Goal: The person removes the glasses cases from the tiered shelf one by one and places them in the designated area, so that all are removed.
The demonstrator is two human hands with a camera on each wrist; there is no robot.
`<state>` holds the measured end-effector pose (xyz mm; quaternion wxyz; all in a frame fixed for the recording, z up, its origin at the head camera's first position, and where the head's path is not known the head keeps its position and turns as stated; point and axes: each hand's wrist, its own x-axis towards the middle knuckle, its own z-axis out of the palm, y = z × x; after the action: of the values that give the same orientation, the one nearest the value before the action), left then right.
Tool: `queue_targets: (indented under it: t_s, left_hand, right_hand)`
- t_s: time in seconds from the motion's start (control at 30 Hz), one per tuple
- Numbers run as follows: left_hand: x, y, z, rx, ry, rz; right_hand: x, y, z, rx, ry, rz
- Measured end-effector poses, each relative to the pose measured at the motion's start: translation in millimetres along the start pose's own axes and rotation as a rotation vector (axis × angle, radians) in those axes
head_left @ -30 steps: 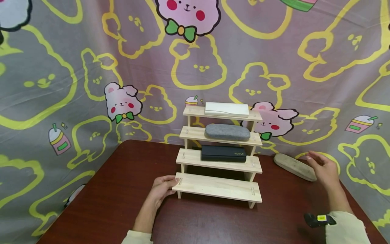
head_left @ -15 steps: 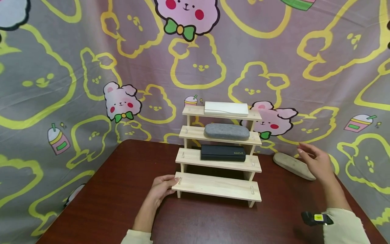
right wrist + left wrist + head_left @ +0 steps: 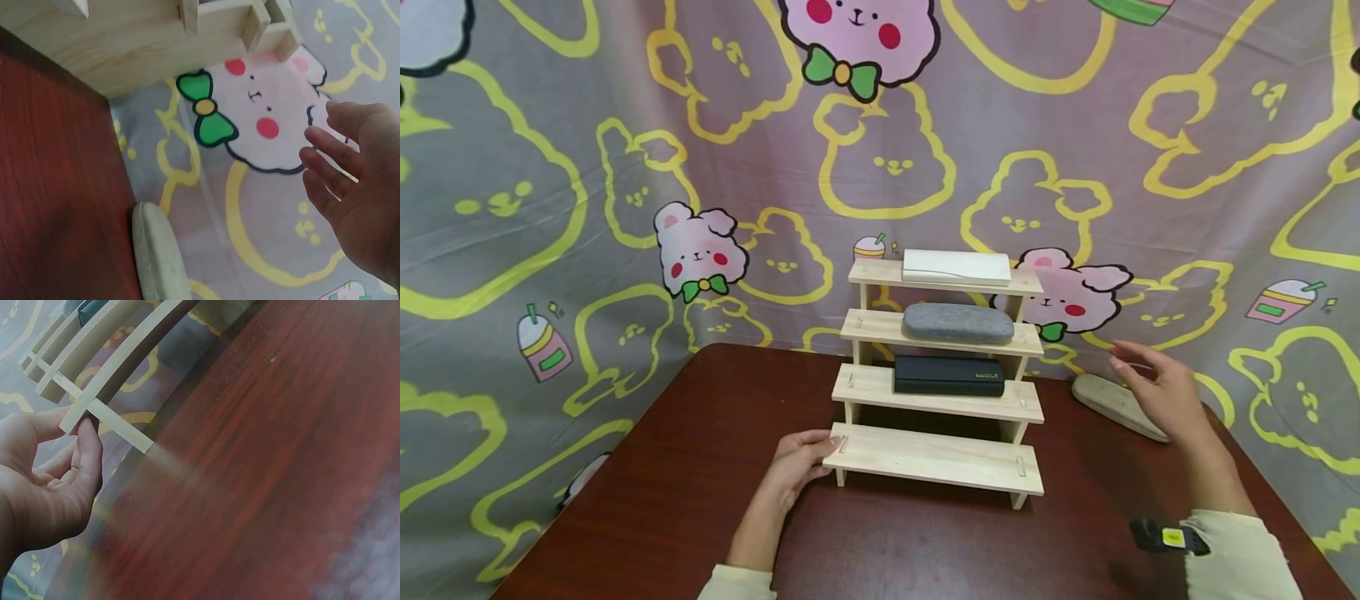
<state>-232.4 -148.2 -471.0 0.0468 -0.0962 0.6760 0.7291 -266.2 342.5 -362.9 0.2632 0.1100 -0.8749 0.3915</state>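
A four-tier pale wooden display stand (image 3: 925, 454) stands on the dark red table. My left hand (image 3: 797, 467) pinches the left end of its lowest shelf; in the left wrist view the thumb is above the board and fingers (image 3: 87, 456) are below it. My right hand (image 3: 1165, 396) is raised at the right with loosely bent fingers, holding nothing. It overlaps part of a beige glasses case (image 3: 1105, 400) lying at the back right; in the right wrist view the hand and the case (image 3: 159, 256) are apart.
On the stand's upper shelves lie a white case (image 3: 957, 267), a grey felt glasses case (image 3: 958, 323) and a black case (image 3: 949, 376). A patterned cloth (image 3: 760, 167) hangs behind the table (image 3: 700, 483). A black strap with a yellow label (image 3: 1172, 537) is on the right wrist.
My right hand has moved left and slightly up, past the beige glasses case toward the stand. The left hand keeps its grip and the stand stays in place.
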Motion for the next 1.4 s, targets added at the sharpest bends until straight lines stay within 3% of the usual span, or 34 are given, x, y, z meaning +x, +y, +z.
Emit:
queue_targets:
  t_s: [0.3,0.9,1.4]
  left_hand:
    - [-0.2,0.2,-0.5,-0.001,-0.008,-0.001]
    - [0.0,0.2,-1.1,-0.003,-0.01,-0.006]
    - [1.6,-1.9,0.1,-0.003,0.004,0.003]
  right_hand:
    - [-0.9,-23.0,2.9,-0.032,-0.005,-0.033]
    - [-2.7,-48.5,14.9,0.01,0.015,-0.238]
    - [-5.2,-60.5,34.6,-0.008,-0.106,-0.163]
